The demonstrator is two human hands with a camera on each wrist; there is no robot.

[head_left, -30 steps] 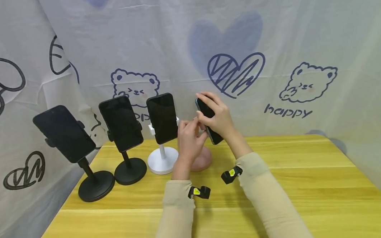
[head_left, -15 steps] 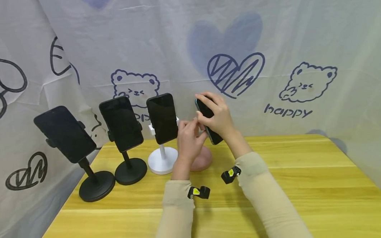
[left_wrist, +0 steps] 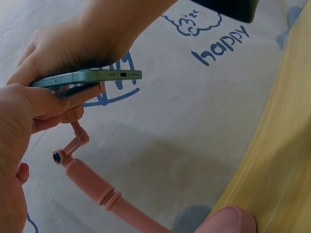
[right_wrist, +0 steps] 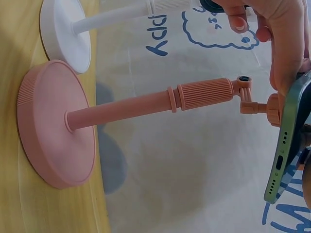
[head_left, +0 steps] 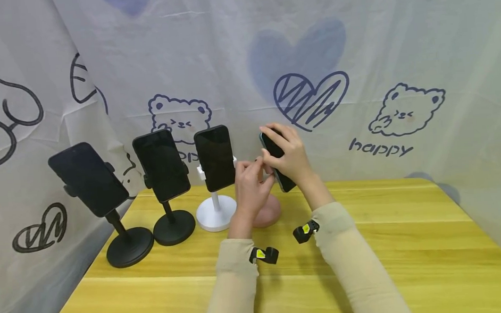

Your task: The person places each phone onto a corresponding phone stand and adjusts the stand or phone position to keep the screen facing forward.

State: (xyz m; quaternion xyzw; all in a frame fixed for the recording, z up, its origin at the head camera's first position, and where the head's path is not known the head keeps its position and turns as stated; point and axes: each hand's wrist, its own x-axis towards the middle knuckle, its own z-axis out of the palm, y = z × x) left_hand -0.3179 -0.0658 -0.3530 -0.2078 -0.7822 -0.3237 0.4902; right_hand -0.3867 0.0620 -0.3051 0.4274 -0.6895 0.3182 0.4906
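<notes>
A green-edged phone point(head_left: 286, 182) is tilted at the head of a pink phone stand point(head_left: 268, 212). My right hand point(head_left: 287, 152) grips this phone from above, thumb on its left edge and fingers over the top end. Beside it, my left hand point(head_left: 252, 187) holds the stand's clamp, fingers curled behind the phone; the exact grip is partly hidden. In the left wrist view the phone's port edge point(left_wrist: 102, 75) lies against the pink clamp point(left_wrist: 73, 114). The right wrist view has the stand's ribbed post point(right_wrist: 204, 94) and round base point(right_wrist: 53, 126), upright on the table.
To the left stand a white stand point(head_left: 216, 214) and two black stands point(head_left: 174, 227) point(head_left: 129, 248), each bearing a dark phone. The wooden table point(head_left: 387, 244) reaches to a printed cloth point(head_left: 227, 44) behind. Wrist straps point(head_left: 306, 231) hang at both cuffs.
The whole head view has shifted slightly, so everything sits a little lower and further right. Both hands, the phone and the pink stand keep nearly the same pose.
</notes>
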